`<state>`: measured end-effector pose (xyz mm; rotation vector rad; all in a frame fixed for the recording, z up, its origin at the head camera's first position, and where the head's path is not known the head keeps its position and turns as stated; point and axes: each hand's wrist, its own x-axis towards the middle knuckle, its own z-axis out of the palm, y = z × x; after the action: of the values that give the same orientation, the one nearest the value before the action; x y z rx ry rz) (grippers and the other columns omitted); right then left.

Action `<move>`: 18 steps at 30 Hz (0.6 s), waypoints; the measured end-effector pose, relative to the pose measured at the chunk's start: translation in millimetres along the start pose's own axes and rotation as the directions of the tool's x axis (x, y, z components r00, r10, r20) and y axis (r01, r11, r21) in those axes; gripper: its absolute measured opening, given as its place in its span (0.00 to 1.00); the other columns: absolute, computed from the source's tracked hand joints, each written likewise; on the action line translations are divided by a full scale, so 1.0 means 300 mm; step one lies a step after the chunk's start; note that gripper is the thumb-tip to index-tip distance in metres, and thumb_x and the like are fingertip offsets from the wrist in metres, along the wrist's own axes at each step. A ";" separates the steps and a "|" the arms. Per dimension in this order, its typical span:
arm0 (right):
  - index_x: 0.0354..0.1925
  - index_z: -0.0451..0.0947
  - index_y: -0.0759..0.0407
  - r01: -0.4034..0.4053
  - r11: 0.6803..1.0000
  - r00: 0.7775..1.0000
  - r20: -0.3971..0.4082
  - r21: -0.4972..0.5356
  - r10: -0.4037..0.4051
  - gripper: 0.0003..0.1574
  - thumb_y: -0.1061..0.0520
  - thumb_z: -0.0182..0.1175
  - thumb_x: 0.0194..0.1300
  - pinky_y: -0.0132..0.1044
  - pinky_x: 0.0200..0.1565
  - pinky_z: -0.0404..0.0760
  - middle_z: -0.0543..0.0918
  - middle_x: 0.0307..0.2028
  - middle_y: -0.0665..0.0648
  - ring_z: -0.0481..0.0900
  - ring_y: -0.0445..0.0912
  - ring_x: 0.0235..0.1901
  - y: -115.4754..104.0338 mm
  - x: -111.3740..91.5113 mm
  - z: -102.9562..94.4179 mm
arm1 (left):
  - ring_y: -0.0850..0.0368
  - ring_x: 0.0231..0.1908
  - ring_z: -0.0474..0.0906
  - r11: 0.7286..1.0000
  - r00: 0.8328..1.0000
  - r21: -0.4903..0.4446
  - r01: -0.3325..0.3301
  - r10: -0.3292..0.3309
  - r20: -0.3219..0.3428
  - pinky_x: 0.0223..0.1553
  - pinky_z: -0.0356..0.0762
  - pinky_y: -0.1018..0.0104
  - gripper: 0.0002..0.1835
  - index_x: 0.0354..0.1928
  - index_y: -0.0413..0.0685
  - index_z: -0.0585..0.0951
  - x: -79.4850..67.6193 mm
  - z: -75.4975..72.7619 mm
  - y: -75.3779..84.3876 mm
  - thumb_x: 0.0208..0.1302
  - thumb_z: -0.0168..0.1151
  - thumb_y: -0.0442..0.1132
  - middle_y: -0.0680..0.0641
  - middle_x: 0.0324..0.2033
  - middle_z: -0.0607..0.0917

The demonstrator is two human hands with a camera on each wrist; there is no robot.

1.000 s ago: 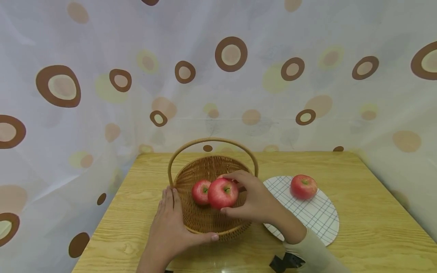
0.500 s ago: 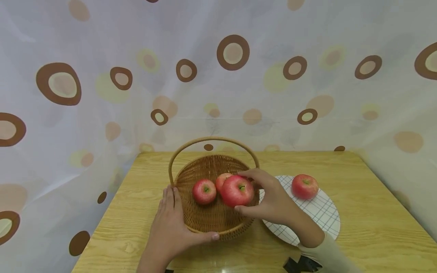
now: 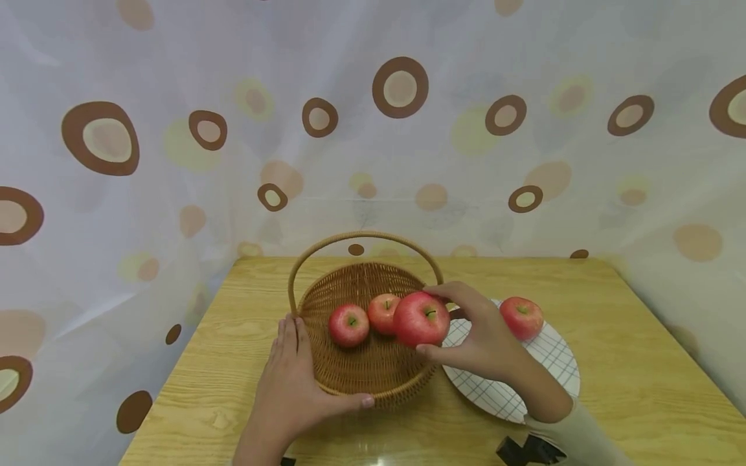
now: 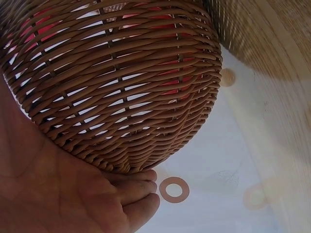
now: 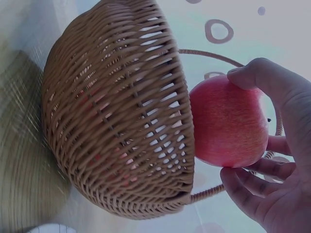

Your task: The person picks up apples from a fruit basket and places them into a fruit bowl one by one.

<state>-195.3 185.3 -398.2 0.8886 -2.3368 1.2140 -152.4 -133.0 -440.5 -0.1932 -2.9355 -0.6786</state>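
Observation:
In the head view a wicker basket (image 3: 350,372) with a hooped handle stands on the table. Two red apples lie inside: one left apple (image 3: 348,325) and one right apple (image 3: 383,313). My right hand (image 3: 486,333) pinches a larger red apple (image 3: 421,319) between thumb and fingers, over the basket's right rim. From the right wrist view, this apple (image 5: 231,121) shows just above the rim, partly hidden by the wicker. My left hand (image 3: 291,382) rests against the basket's left and front rim, fingers straight, thumb spread along the front. Its fingertips (image 4: 148,187) touch the rim.
Right of the basket lies a round white plate (image 3: 495,395) with a grid pattern, bearing another red apple (image 3: 521,317). The right forearm passes over it. Wooden table (image 3: 629,362) extends around them, and a patterned curtain (image 3: 454,162) hangs behind and at both sides.
My right hand has moved right with its apple, from above the basket's middle to its right rim. The right apple inside has come into fuller view. My left hand stays in place.

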 end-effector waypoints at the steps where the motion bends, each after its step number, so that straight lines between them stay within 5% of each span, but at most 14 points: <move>1: 0.66 0.78 0.49 -0.001 1.000 1.000 -0.005 -0.003 0.001 0.49 0.55 0.87 0.46 0.36 0.49 0.89 0.83 0.60 0.46 0.82 0.40 0.58 0.001 -0.001 -0.006 | 0.36 0.85 0.34 1.000 1.000 -0.002 0.000 0.000 0.000 0.82 0.50 0.39 0.95 0.83 0.30 0.44 0.000 -0.001 0.001 0.25 0.59 0.98 0.30 0.84 0.39; 18: 0.65 0.78 0.52 -0.042 0.999 0.995 -0.091 -0.022 0.040 0.50 0.63 0.88 0.44 0.27 0.49 0.87 0.83 0.60 0.50 0.79 0.36 0.59 0.056 -0.041 -0.087 | 0.37 0.85 0.34 1.000 1.000 0.003 -0.002 0.002 0.011 0.82 0.50 0.39 0.95 0.83 0.30 0.43 0.003 0.001 -0.001 0.26 0.58 0.98 0.30 0.84 0.38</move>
<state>-196.9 218.4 -400.5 0.7653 -2.3031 1.2144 -153.3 -133.1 -440.7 -0.2000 -2.9463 -0.6753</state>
